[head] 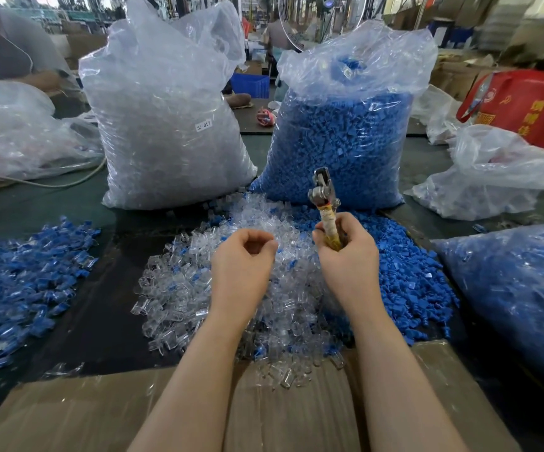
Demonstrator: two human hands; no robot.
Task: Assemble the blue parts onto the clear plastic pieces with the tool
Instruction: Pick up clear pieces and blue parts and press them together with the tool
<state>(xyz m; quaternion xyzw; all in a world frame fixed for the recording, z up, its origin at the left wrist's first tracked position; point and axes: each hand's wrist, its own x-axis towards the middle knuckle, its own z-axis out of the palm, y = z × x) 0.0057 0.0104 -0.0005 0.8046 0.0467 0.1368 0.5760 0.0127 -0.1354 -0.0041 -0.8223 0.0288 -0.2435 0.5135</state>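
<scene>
Many finished pieces (26,275) are lying in a heap on the left of the surface (107,308), but far more clear plastic pieces (199,288) and blue parts (407,275) are waiting, while the right hand (349,256) is gripping the tool (324,203) upright and the left hand (244,256) is curling, holding nothing I can see.

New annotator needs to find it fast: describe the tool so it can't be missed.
Start at the tall bag of blue parts at centre right. Directly before it the right hand grips the tool upright: the only metal object, yellow-handled, its steel head above the fist.
</scene>
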